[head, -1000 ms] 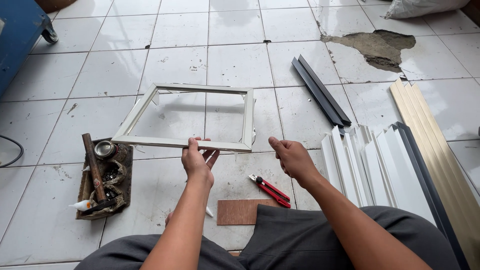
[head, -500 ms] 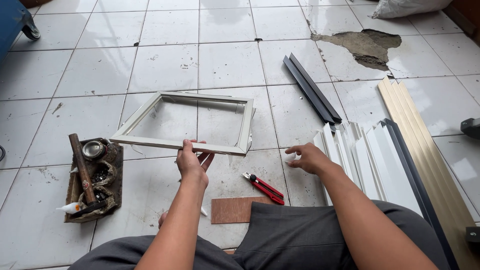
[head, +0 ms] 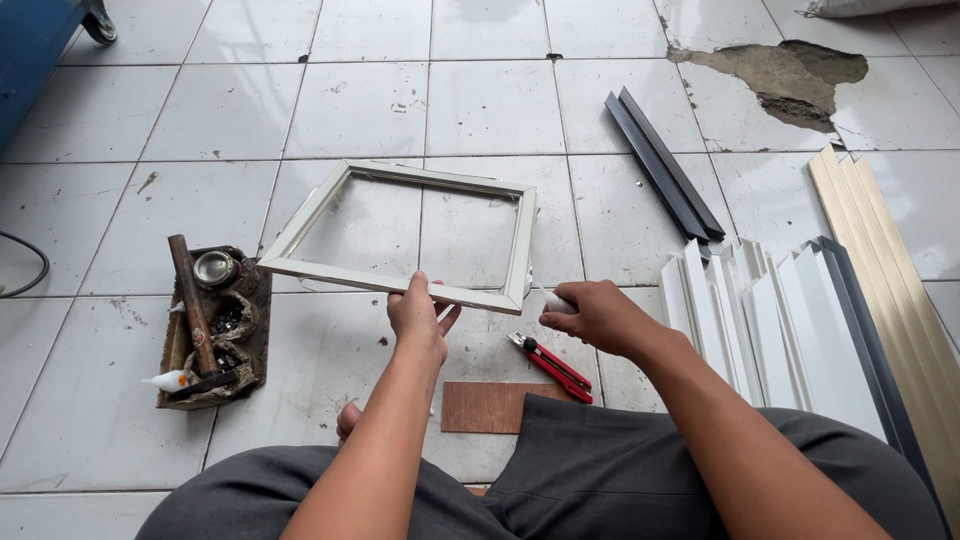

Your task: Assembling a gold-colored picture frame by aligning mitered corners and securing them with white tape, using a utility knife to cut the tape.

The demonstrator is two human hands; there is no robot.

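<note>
Frame (head: 400,230) of pale cream moulding, rectangular and open in the middle, is what you have in hand, and it sits on the white tiled floor (head: 360,110) just past your knees with its far side a little raised. Closest to you, over your grey trousers, a small brown board (head: 490,406) lies flat on the tiles, and just right of it sits a red and black cutter (head: 553,366). Your left hand (head: 421,318) pinches the near rail of the frame, thumb on top and fingers curled under its edge. Your right hand (head: 595,314) is closed around a small white tube (head: 556,300), its tip held near the frame's near right corner; whether it touches the moulding you cannot tell. To your left a rough brown tray (head: 252,340) holds a hammer (head: 190,300) with a wooden handle, a round tin (head: 214,268) and a small white glue bottle (head: 166,380). To your right a stack of white moulding strips (head: 780,320) leans side by side, with cream strips (head: 880,240) beyond them. Farther out, two dark grey strips (head: 665,175) lie at a slant, and past those the floor has a broken patch (head: 790,75) where bare cement shows.
</note>
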